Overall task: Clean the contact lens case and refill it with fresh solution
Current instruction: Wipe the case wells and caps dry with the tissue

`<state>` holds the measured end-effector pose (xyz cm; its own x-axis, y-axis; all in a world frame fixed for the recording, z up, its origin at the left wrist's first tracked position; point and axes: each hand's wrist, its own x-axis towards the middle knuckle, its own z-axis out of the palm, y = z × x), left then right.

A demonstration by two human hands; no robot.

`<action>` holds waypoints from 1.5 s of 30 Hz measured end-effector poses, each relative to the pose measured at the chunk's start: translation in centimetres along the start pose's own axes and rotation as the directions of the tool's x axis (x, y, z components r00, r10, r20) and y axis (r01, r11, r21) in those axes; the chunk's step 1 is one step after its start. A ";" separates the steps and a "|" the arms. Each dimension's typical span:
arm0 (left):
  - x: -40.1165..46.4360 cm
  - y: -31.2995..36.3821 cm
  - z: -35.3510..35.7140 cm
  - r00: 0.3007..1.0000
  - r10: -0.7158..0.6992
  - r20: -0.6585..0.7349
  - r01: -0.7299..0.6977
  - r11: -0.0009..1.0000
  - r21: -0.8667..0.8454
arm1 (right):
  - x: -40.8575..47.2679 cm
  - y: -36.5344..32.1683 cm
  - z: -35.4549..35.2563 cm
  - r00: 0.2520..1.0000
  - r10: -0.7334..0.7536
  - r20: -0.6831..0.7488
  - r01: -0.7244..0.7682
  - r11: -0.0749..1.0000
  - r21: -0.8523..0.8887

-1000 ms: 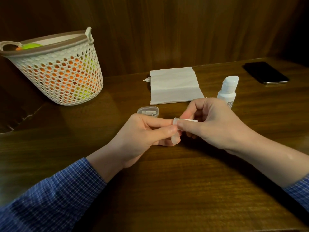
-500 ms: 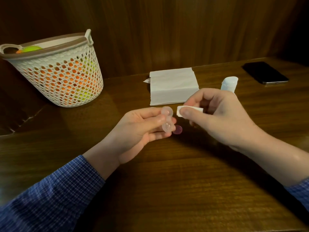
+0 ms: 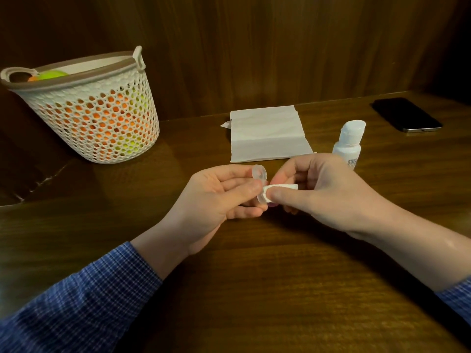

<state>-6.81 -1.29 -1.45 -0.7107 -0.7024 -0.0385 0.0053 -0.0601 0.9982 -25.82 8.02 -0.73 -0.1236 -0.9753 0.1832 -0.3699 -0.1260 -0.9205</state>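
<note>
Nearest the viewer, two forearms in blue fine-checked woven sleeves reach over a dark, glossy wood-grain desk. The left hand holds a small clear plastic contact lens case just above the desk surface, at mid-desk; its thumb and fingers are curled round the case, pinching it at the narrow waist between the two round wells. The upper well stands clear of the hand, a shallow translucent cup with a raised rim; the lower well is largely covered. The right hand pinches a small folded wad of white tissue between thumb and forefinger, the wad's tip pressed against the lower well. A small purple round object, mostly hidden under the two hands, shows only as a sliver; what it is cannot be told.

Just beyond the right hand stands a small white plastic bottle with a ribbed cap, upright, its lower part hidden behind the knuckles. Left of it lies a flat, folded white paper napkin, soft and creased. Far right, a black smartphone lies face up. Far left, a white perforated plastic basket with a brown rim holds orange and yellow-green contents. A dark wood-panelled wall closes the back.
</note>
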 end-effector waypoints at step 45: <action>-0.1 0.7 -0.3 0.916 0.396 0.067 -0.401 0.894 0.199 | 0.1 -1.3 0.0 0.950 0.246 0.191 -0.305 0.864 0.400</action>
<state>-6.50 -1.48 -0.80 -0.6958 -0.6196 0.3632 0.1498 0.3694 0.9171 -25.33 8.11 0.48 -0.0325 -0.9924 -0.1186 0.0867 0.1154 -0.9895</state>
